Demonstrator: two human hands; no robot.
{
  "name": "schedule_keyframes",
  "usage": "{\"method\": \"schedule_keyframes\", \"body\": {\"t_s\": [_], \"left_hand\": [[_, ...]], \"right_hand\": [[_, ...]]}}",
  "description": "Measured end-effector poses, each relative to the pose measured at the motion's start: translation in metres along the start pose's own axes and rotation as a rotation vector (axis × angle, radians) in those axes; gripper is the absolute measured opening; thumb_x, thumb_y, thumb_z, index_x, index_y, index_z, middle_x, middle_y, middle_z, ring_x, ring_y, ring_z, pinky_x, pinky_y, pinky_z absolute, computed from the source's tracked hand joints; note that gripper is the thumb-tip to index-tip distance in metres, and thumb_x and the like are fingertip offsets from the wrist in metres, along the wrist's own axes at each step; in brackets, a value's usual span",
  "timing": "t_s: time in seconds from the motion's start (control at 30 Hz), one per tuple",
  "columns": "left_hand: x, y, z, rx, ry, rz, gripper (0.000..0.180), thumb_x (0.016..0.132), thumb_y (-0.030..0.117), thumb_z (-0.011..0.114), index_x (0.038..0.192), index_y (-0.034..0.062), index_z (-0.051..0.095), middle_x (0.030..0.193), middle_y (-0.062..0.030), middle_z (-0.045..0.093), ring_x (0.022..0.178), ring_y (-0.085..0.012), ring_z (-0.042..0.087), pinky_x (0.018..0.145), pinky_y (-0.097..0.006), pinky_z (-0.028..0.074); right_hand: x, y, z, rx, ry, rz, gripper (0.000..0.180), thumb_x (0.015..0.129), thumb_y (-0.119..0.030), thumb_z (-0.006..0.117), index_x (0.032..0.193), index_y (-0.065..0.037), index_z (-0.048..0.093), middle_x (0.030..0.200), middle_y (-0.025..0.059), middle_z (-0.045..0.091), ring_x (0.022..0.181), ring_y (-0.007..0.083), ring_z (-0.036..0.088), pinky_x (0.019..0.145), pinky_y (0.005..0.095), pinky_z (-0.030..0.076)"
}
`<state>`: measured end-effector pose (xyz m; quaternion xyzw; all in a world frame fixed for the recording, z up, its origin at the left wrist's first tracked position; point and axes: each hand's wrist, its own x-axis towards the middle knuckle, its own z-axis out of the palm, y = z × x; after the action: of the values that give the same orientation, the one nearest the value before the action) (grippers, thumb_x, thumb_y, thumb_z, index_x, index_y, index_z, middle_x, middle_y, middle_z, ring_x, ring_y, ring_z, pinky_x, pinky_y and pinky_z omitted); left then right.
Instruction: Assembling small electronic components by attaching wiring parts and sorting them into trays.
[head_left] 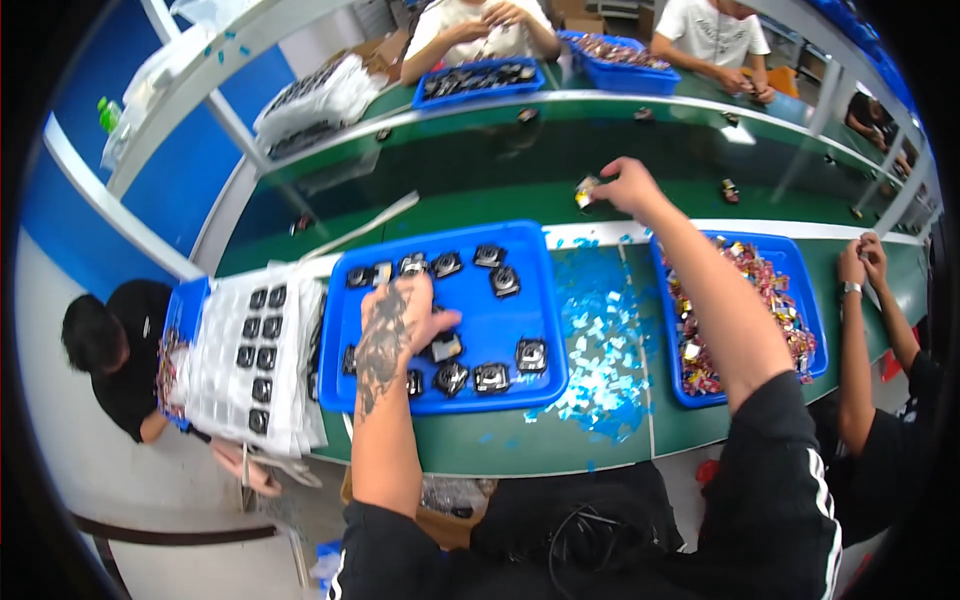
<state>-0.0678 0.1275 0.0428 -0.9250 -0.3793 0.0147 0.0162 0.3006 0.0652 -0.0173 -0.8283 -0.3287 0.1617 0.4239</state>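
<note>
In the head view, the left hand (400,318) is low inside the blue tray (500,325), near its left half. The fingers are curled down over one small black part (445,347) on the tray floor; the thumb points to the right. I cannot tell if the fingers really pinch this part or only rest on it. More black parts lie along the far edge of the tray and along its near edge, so the middle and right of the tray floor is bare blue and gives the most room for this hand. The left rim of the tray is touching a stack of clear blister sheets (255,355) with black parts in rows.

The right hand (625,185) is stretched far forward, past the far rim of the tray, above the dark green belt (480,175). Its fingertips close narrowly on a small shiny piece (586,190), held at the left side of the hand. The belt around this hand is open, with only a few small parts well apart.

Between the tray and a second blue bin (805,300) at the right, many pale blue film scraps (600,340) cover the green table. The right forearm crosses over this bin's left edge. Another person's hands (865,262) work just beside the bin's right rim.
</note>
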Motion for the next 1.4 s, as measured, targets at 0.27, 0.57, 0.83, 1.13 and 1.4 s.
{"method": "schedule_keyframes", "body": {"t_s": [0.27, 0.57, 0.83, 1.13, 1.4], "left_hand": [[0.006, 0.001, 0.002, -0.206, -0.001, -0.058, 0.044, 0.067, 0.031, 0.076, 0.101, 0.008, 0.06, 0.094, -0.0118, 0.067, 0.091, -0.0291, 0.065, 0.081, -0.04, 0.051], [0.002, 0.069, 0.0, -2.242, -0.368, 0.276, 0.038, 0.09, 0.008, 0.061, 0.124, -0.0052, 0.056, 0.111, -0.0166, 0.065, 0.098, -0.0237, 0.067, 0.087, -0.038, 0.058], [-0.021, 0.109, 0.017, -1.763, -0.212, 0.274, 0.025, 0.09, -0.002, 0.06, 0.114, -0.0048, 0.058, 0.106, -0.0116, 0.065, 0.096, -0.0168, 0.065, 0.084, -0.03, 0.056], [-0.031, 0.126, 0.033, -1.866, -0.102, 0.313, 0.023, 0.09, -0.001, 0.061, 0.112, -0.0023, 0.053, 0.103, -0.0158, 0.065, 0.092, -0.021, 0.067, 0.079, -0.029, 0.057], [-0.03, 0.12, 0.032, -2.03, -0.188, 0.097, 0.019, 0.098, 0.013, 0.052, 0.114, 0.0015, 0.052, 0.102, -0.0202, 0.066, 0.081, -0.0259, 0.07, 0.069, -0.03, 0.06]], "right_hand": [[-0.003, 0.007, -0.006, -0.397, 0.197, -0.147, 0.038, 0.07, -0.024, 0.079, 0.101, -0.006, 0.066, 0.098, 0.015, 0.068, 0.094, 0.0312, 0.065, 0.083, 0.0397, 0.052], [-0.197, -0.08, -0.032, 0.573, -0.526, -0.208, 0.026, 0.09, -0.01, 0.063, 0.113, 0.001, 0.06, 0.089, 0.0037, 0.065, 0.077, 0.0082, 0.06, 0.069, 0.0241, 0.051], [-0.251, -0.049, -0.02, 0.337, 0.097, -0.451, 0.011, 0.083, -0.004, 0.067, 0.093, 0.001, 0.064, 0.082, 0.0108, 0.064, 0.072, 0.0189, 0.066, 0.062, 0.029, 0.054], [-0.266, -0.029, -0.003, 0.833, 0.122, -0.161, 0.012, 0.084, -0.004, 0.069, 0.092, 0.001, 0.062, 0.087, 0.0091, 0.064, 0.079, 0.015, 0.068, 0.067, 0.027, 0.057], [-0.216, -0.003, -0.098, -0.43, 0.193, -0.382, 0.017, 0.078, -0.008, 0.071, 0.095, -0.003, 0.068, 0.091, 0.0141, 0.063, 0.086, 0.0257, 0.064, 0.071, 0.0366, 0.051]]}}
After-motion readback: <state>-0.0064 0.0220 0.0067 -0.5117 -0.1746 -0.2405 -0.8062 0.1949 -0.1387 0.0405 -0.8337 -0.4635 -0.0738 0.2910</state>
